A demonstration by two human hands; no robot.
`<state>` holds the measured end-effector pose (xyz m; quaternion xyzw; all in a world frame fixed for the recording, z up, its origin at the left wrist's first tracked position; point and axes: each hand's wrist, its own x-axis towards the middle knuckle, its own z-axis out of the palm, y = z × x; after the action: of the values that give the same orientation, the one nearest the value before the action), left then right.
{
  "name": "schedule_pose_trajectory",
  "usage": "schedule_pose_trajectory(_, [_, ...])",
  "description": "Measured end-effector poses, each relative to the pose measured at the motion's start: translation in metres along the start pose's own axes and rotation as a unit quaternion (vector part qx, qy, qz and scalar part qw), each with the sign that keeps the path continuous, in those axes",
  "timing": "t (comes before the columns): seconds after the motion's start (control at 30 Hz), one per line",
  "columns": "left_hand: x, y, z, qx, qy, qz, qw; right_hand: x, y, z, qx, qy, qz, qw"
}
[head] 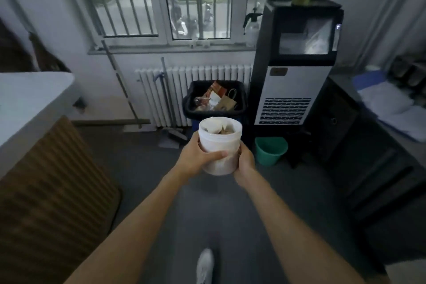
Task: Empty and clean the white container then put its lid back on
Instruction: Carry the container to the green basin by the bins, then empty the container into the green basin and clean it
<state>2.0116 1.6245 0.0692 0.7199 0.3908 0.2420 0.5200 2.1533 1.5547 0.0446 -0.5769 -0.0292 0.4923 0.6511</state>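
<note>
I hold the white container (220, 145) upright in front of me with both hands, above the grey floor. It has no lid on and brownish scraps and paper show inside its open top. My left hand (196, 159) wraps its left side, thumb across the front. My right hand (245, 161) grips its right side from behind. Just beyond the container stands a black-lined trash bin (215, 112) holding paper bags and wrappers. No lid is in view.
A white radiator (179, 90) and barred window (166, 7) are behind the bin. A tall black-and-white machine (295, 64) stands to the right, a green bucket (270, 151) at its foot. A white counter (27, 99) lies left, a dark cabinet (359, 145) right. My shoe (205, 265) shows below.
</note>
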Motion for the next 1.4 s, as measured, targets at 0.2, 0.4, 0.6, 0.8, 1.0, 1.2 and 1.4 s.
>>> schedule_pose_trajectory(0.2, [0.167, 0.008, 0.072, 0.001, -0.119, 0.023, 0.993, 0.121, -0.075, -0.043, 0.047, 0.103, -0.029, 0.993])
schedule_pose_trajectory(0.4, [0.281, 0.013, 0.148, 0.0, -0.221, 0.046, 0.974, 0.204, -0.119, -0.095, 0.077, 0.189, -0.024, 0.979])
schedule_pose_trajectory(0.6, [0.371, -0.007, 0.229, -0.015, -0.278, 0.034, 0.96, 0.298, -0.142, -0.148, 0.104, 0.236, -0.001, 0.966])
schedule_pose_trajectory(0.8, [0.472, -0.088, 0.322, -0.032, -0.3, 0.022, 0.953, 0.431, -0.122, -0.209, 0.11, 0.253, 0.036, 0.96])
schedule_pose_trajectory(1.0, [0.542, -0.209, 0.393, -0.026, -0.324, -0.011, 0.945, 0.546, -0.058, -0.261, 0.1, 0.273, 0.125, 0.949])
schedule_pose_trajectory(1.2, [0.601, -0.312, 0.452, -0.015, -0.296, -0.045, 0.954, 0.663, 0.005, -0.298, 0.129, 0.298, 0.141, 0.935])
schedule_pose_trajectory(1.4, [0.639, -0.401, 0.489, -0.024, -0.303, -0.052, 0.951, 0.751, 0.064, -0.329, 0.117, 0.312, 0.169, 0.927])
